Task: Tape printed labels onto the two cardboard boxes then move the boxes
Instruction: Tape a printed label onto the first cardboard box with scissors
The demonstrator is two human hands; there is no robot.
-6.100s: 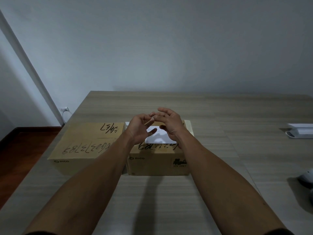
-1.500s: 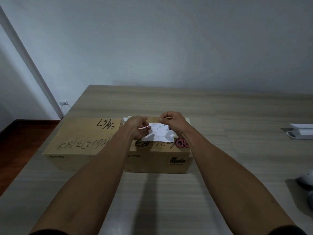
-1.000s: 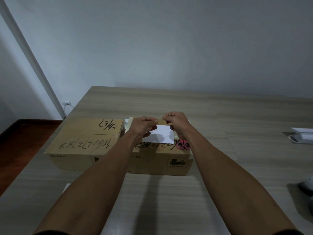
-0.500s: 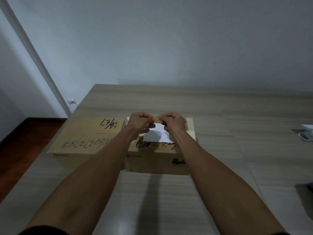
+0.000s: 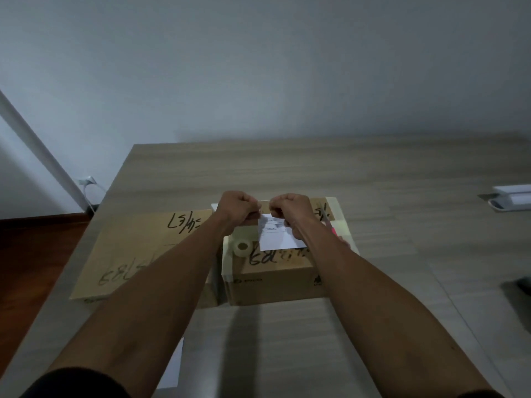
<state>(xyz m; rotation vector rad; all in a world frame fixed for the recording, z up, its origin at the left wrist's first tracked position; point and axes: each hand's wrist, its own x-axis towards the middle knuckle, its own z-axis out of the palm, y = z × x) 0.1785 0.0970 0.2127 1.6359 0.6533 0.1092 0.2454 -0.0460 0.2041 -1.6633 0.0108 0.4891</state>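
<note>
Two brown cardboard boxes with black handwriting stand side by side on the table, the left box (image 5: 138,248) and the right box (image 5: 273,278). A white printed label (image 5: 277,239) lies on top of the right box. My left hand (image 5: 238,209) and my right hand (image 5: 290,209) are curled just above the label's far edge, and each pinches an end of a short tape strip (image 5: 265,203) stretched between them. A roll of clear tape (image 5: 242,247) sits on the right box, left of the label. Pink-handled scissors (image 5: 330,225) lie on the box beside my right wrist.
A white sheet (image 5: 172,366) lies on the wooden table (image 5: 287,340) near the front edge, under my left forearm. A white device (image 5: 514,199) sits at the far right and a dark object (image 5: 524,285) at the right edge. The table's left edge drops to the floor.
My hands have come closer together over the label's far edge, holding the strip. The tape roll now shows left of the label. The view has shifted a little.
</note>
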